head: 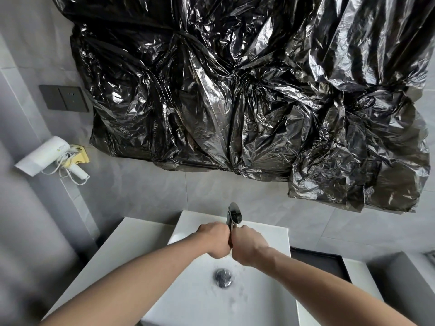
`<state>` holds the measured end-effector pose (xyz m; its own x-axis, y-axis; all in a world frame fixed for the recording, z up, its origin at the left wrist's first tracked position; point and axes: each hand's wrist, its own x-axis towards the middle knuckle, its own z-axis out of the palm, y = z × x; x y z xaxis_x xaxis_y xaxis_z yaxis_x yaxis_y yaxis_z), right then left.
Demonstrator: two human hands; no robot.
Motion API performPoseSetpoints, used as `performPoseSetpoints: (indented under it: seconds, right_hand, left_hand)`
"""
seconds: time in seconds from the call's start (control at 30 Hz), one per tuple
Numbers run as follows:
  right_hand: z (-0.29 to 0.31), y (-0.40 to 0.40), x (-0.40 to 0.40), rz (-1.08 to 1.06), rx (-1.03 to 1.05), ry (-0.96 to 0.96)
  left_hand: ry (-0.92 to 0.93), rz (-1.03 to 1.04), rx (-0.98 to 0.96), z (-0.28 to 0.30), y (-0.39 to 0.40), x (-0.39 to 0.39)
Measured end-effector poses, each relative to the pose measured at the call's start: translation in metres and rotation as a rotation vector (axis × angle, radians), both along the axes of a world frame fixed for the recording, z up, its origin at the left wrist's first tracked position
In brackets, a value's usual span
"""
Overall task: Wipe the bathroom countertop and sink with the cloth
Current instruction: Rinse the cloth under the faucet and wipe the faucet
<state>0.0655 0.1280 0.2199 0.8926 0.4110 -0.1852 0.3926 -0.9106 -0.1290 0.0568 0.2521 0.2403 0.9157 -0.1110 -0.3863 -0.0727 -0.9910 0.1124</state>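
Observation:
Both of my hands are clenched into fists and pressed together over the white sink, just below the chrome faucet. My left hand and my right hand meet knuckle to knuckle. A thin dark strip shows between the fists and appears to be the cloth; the rest of it is hidden inside my hands. Water drops lie in the basin around the chrome drain. The white countertop extends to the left of the sink.
Crumpled black plastic sheeting covers the wall above the faucet. A white hair dryer hangs in a yellow holder at left, below a dark wall switch. A black tray sits right of the sink.

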Motion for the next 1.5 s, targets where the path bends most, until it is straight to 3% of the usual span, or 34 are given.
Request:
performPoseSetpoints:
  seconds: [0.07, 0.13, 0.27, 0.37, 0.43, 0.53, 0.63, 0.73, 0.83, 0.97, 1.03, 1.2, 1.33, 1.5]
  right_hand:
    - [-0.002, -0.003, -0.003, 0.049, -0.03, -0.074]
    - [-0.002, -0.005, -0.004, 0.065, -0.012, -0.117]
    - [-0.004, -0.012, 0.004, -0.021, 0.264, -0.03]
    - [0.011, -0.027, 0.01, -0.073, 0.475, 0.228]
    - [0.026, -0.036, 0.011, -0.104, 0.601, 0.512]
    - [0.045, -0.042, 0.005, -0.027, 0.669, 0.86]
    - [0.052, -0.036, -0.001, 0.032, 0.707, 1.066]
    - [0.051, -0.025, -0.005, 0.021, 0.72, 1.142]
    - [0.048, -0.015, -0.007, -0.094, 0.629, 0.99]
    - [0.036, -0.002, -0.006, -0.018, 0.149, 0.322]
    - [0.026, -0.001, -0.003, -0.01, 0.091, 0.196]
    - [0.008, -0.004, -0.004, -0.042, 0.022, 0.053]
    - [-0.002, -0.007, -0.003, 0.012, -0.025, -0.039]
    - [-0.006, -0.008, -0.002, 0.107, -0.039, -0.113]
  left_hand:
    - [0.139, 0.043, -0.093, 0.0, 0.001, 0.002]
    - [0.154, 0.076, -0.152, -0.002, 0.002, 0.003]
    - [-0.172, 0.109, -0.177, -0.005, 0.005, -0.007]
    - [-0.441, 0.012, -0.277, -0.004, 0.012, -0.023]
    - [-0.607, -0.193, -0.298, -0.006, 0.021, -0.033]
    - [-0.714, -0.539, -0.185, -0.015, 0.03, -0.039]
    - [-0.807, -0.575, -0.208, -0.023, 0.03, -0.034]
    - [-0.854, -0.52, -0.166, -0.012, 0.025, -0.027]
    - [-0.667, -0.417, -0.014, 0.01, 0.015, -0.02]
    - [-0.437, -0.299, 0.249, 0.023, 0.0, -0.012]
    - [-0.385, -0.219, 0.238, 0.02, -0.006, -0.009]
    - [-0.236, -0.004, 0.088, 0.004, -0.014, -0.008]
    - [0.016, 0.297, -0.236, -0.01, -0.015, -0.007]
    - [0.139, 0.415, -0.464, -0.02, -0.012, -0.012]
